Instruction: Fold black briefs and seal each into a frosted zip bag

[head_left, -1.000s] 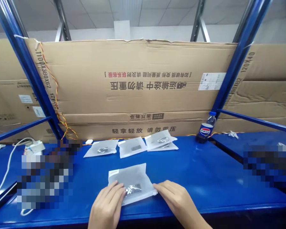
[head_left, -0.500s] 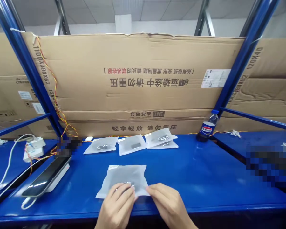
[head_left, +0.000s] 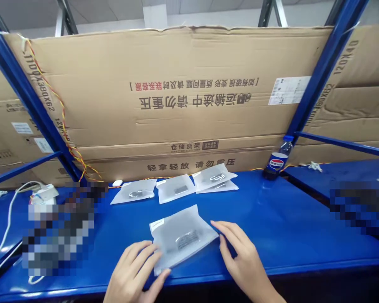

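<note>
A frosted translucent pouch [head_left: 181, 225] lies tilted on the blue shelf, with a dark coiled item [head_left: 187, 240] showing through it and a small white label at its upper left corner. My left hand [head_left: 135, 271] is open at the pouch's lower left edge. Its fingertips rest on or just over the plastic, and the thumb is spread below. Beside the right corner, my right hand [head_left: 241, 250] is open too, index finger and thumb apart. Whether that index fingertip touches the pouch, I cannot tell.
Several similar pouches, among them a middle one [head_left: 176, 189], lie along the back by the cardboard wall [head_left: 189, 122]. A cola bottle [head_left: 277, 162] stands at the back right. Red and yellow wires [head_left: 63, 122] hang down the left post. Blurred patches hide things at both sides.
The pouch has turned counterclockwise and shifted right. My left hand has slid left off its middle, fingers spreading. My right hand has moved right and opened from its pinch at the corner.
</note>
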`<state>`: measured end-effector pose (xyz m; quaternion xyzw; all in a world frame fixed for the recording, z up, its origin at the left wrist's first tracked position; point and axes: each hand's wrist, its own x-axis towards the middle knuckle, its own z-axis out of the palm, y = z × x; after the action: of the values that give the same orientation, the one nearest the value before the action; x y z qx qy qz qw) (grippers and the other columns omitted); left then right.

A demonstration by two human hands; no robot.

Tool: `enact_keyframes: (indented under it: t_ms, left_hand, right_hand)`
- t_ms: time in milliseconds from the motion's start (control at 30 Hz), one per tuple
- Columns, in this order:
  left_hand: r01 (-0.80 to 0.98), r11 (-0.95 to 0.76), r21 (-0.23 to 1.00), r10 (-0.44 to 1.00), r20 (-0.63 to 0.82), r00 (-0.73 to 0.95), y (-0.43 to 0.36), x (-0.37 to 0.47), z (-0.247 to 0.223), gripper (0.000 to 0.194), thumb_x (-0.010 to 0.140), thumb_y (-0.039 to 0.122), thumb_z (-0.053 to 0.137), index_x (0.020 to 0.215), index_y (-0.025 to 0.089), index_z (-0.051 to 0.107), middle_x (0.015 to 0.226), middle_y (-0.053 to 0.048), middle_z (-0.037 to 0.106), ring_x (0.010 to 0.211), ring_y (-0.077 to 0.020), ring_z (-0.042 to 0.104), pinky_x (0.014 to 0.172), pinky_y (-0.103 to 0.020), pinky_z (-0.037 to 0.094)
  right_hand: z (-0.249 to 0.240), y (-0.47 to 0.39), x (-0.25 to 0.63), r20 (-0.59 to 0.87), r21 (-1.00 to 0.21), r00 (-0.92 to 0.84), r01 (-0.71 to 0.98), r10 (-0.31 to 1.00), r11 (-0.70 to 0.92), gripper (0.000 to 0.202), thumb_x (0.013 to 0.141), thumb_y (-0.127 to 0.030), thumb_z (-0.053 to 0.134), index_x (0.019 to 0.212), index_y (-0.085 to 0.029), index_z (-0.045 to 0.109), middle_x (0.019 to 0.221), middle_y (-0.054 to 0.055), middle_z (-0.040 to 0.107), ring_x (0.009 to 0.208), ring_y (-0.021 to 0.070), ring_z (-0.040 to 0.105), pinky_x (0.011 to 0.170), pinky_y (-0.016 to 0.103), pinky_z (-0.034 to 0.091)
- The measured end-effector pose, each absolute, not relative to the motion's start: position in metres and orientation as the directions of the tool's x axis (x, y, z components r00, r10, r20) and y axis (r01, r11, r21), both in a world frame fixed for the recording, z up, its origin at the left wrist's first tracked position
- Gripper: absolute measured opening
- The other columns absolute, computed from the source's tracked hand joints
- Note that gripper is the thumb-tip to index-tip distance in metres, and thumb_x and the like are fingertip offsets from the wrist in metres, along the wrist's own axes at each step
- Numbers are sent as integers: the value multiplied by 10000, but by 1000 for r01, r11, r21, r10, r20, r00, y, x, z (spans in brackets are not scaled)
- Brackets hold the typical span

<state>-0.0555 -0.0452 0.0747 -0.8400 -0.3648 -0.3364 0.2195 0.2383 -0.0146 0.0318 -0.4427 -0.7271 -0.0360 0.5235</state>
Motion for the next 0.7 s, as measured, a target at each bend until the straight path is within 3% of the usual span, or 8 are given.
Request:
enact_keyframes:
  t_ms: [100,200,300,433,533,600,700]
  left_hand:
    - [731,-676,-91,485,692,534,-34,-36,82,218,1076,328,546,1047,203,723,938,-56,797,846,-222,746,752,-343,605]
    - [692,-717,-81,487,653,581,-22,-22,85,291,1077,209,468,897,215,696,861,-40,760,736,-190,711,653,-311,559]
    - [671,-735,-97,467,644,605,-15,-16,84,338,1054,109,430,824,212,655,782,-17,716,653,-158,677,600,-276,522]
    - [682,-727,-76,455,691,562,-13,-10,86,307,1067,111,436,865,199,650,789,-18,723,666,-151,696,607,-255,532]
    - [698,-714,-44,428,762,486,-17,-1,89,253,1067,110,459,936,193,659,840,-29,749,712,-148,719,654,-239,555]
    - [708,-706,-19,406,808,426,-22,8,89,199,1058,108,493,978,184,659,863,-40,757,733,-154,728,680,-239,565]
    - [689,-725,-2,374,839,395,-32,25,83,158,1015,65,550,1011,169,668,858,-58,760,749,-175,732,698,-263,578]
  right_hand:
    - [36,-30,227,806,-455,5,645,592,614,254,983,-90,519,1074,-246,696,922,74,732,842,230,733,700,346,633]
    - [37,-41,219,824,-432,-73,563,562,705,272,943,-20,513,949,-251,657,816,40,710,745,201,708,639,308,614]
    - [36,-43,213,831,-406,-136,514,539,755,335,917,24,506,1021,-246,676,851,39,751,793,203,734,700,313,641]
    - [36,-37,200,819,-420,-130,528,559,738,379,934,8,494,1131,-234,709,1001,68,795,934,215,765,825,326,649]
    - [35,-27,186,748,-549,9,571,664,610,270,999,-113,488,1065,-225,724,900,66,776,718,192,737,653,289,607]
    - [35,-18,179,620,-665,114,601,776,443,208,1026,-253,528,939,-239,716,748,34,731,548,182,665,533,289,537]
    - [35,-3,177,405,-765,199,608,892,212,238,999,-452,623,864,-263,673,655,18,717,555,225,705,506,299,506]
